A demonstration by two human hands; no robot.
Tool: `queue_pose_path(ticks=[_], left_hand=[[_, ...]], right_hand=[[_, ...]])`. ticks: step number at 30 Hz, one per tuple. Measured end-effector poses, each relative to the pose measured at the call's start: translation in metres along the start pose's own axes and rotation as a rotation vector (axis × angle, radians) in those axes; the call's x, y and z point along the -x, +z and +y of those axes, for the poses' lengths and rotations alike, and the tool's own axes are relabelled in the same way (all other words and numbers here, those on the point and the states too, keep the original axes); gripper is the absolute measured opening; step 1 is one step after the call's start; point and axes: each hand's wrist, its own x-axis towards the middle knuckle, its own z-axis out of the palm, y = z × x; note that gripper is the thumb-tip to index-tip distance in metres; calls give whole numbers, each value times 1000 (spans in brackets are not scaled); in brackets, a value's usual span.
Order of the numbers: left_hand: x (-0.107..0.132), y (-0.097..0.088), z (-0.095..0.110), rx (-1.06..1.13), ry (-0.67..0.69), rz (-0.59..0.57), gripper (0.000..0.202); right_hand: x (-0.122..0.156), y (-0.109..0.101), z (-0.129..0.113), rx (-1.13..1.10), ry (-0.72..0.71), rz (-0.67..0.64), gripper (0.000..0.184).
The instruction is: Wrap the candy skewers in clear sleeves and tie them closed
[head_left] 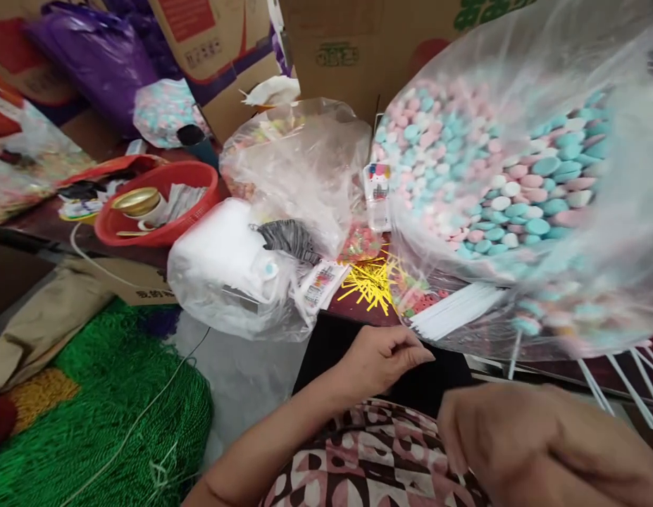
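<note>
My left hand (382,360) is above a black surface (326,345) in front of my body, its thumb and fingers pressed together in a pinch. Whatever is between those fingertips, if anything, is too small to make out. At the lower right, my right hand (542,440) is smeared by motion, with its fingers curled downward and their tips unclear. Yellow twist ties (372,283) lie in a loose pile just beyond my left hand. A bundle of white sticks (458,310) rests to their right. Behind it bulges a large clear bag of pink, white and blue candies (537,179).
White sticks with candy tops (593,386) jut over the table edge at right. A bag of clear wrappers (225,267), another plastic bag (299,169) and a red basket (204,204) stand to the left. Green stringy material (146,394) fills the lower left. Cardboard boxes (347,63) line the back.
</note>
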Motion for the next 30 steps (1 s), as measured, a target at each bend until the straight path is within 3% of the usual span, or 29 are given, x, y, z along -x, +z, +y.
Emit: queue_pose_path(ticks=[3,5,7,9,13,19,26,30], left_hand=[[1,-30,-3,-198,68,230,46],[0,-55,-6,-463,152,404,47],[-5,-80,-11,-746,171,559,37],[-12,-99,-18,-974,105,634,30],[-28,-115,-33,-1216,-86,575,38],[-41,-120,-42,-1220,-190,580,34],[-29,-126,-38,-1206,-84,626,31],[-6,-113,-25,-1077,189,594,35]], right_hand=[[-33,6,4,-82,-17,268,35],[-50,9,13,-102,-38,362,43],[-63,11,24,-79,-7,369,33],[-72,11,33,-44,43,362,19],[-78,13,43,-45,106,341,22],[-76,15,47,-72,142,370,20],[-76,9,60,69,144,421,27],[-80,-2,68,146,128,517,33]])
